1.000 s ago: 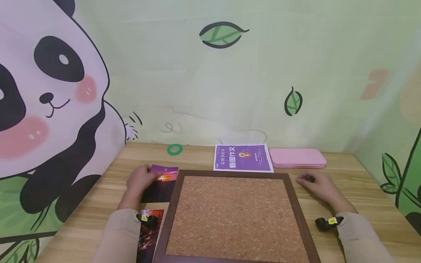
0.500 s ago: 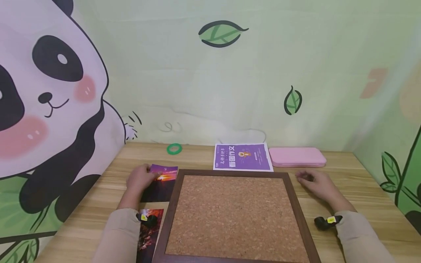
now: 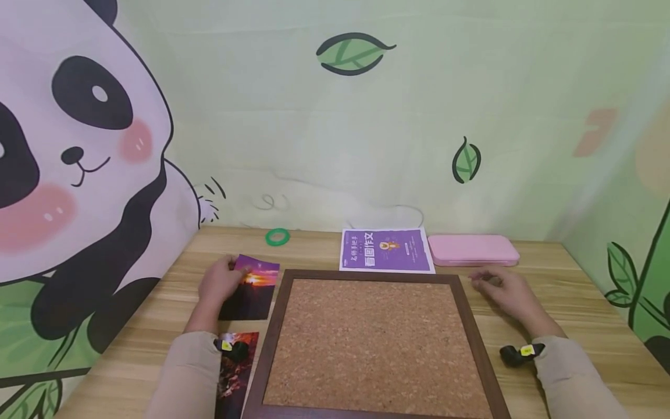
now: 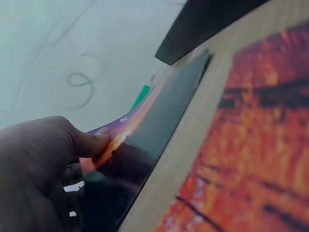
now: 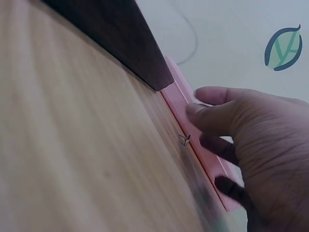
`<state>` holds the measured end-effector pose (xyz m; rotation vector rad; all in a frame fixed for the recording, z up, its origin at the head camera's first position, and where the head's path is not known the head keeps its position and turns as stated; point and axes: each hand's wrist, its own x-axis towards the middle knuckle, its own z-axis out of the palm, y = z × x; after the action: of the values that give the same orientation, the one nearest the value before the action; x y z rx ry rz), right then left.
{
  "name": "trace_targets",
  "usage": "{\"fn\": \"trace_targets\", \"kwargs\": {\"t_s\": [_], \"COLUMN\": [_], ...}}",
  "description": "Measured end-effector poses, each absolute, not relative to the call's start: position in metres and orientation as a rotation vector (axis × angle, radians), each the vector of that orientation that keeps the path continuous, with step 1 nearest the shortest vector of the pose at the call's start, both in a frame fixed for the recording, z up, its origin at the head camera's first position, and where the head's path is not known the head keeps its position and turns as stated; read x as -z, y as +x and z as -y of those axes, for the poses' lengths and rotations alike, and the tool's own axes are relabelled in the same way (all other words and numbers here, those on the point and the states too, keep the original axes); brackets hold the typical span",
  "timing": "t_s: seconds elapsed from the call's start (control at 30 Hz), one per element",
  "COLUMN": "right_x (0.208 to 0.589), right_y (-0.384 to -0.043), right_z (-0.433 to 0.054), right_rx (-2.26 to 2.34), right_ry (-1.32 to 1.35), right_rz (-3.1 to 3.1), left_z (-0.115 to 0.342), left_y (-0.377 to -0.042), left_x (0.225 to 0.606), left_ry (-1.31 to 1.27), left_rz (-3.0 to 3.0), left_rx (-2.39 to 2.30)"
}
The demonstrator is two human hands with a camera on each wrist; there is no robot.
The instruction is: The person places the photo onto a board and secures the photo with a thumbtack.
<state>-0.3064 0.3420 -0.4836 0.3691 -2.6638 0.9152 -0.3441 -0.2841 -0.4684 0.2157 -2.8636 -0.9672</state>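
My left hand (image 3: 217, 284) pinches the left edge of a sunset photo (image 3: 256, 288) between thumb and fingers. In the left wrist view that edge bends up off the table. A second photo, red and dark (image 3: 238, 375), lies nearer, partly hidden by the left sleeve and the wrist camera. Right of both photos lies a cork board (image 3: 371, 343) in a dark brown frame. My right hand (image 3: 505, 294) rests beyond the board's right corner, fingers loosely curled around nothing. A small metal object (image 5: 185, 139), its kind unclear, lies on the table near those fingers.
A green ring-shaped roll (image 3: 277, 237) lies at the back left of the wooden table (image 3: 586, 331). A purple booklet (image 3: 387, 250) and a pink case (image 3: 473, 250) lie along the back, before a wall with a printed panda.
My left hand has shifted slightly left with the sunset photo, widening the gap to the board frame. The second photo has also shifted slightly left. The right hand stays in place.
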Motion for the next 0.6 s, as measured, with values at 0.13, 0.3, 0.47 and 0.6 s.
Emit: {"fn": "trace_targets", "kwargs": {"t_s": [0.13,0.3,0.47,0.6], "right_x": [0.482,0.48,0.479,0.477], "right_y": [-0.306,-0.304,-0.304,-0.305], "right_z": [-0.341,-0.339,-0.337,-0.337], "right_rx": [-0.906,-0.927,-0.949,-0.965], "right_ry": [0.35,0.363,0.386,0.429], "right_rz": [2.617,2.57,2.553,2.584], "left_z": [0.284,0.282,0.28,0.278], "left_y": [-0.343,-0.342,-0.34,-0.34], "left_x": [0.463,0.457,0.451,0.445], "left_ry": [0.253,0.274,0.283,0.334], "left_rz": [2.793,2.765,2.668,2.561], "left_rx": [1.037,1.108,1.308,1.529]}}
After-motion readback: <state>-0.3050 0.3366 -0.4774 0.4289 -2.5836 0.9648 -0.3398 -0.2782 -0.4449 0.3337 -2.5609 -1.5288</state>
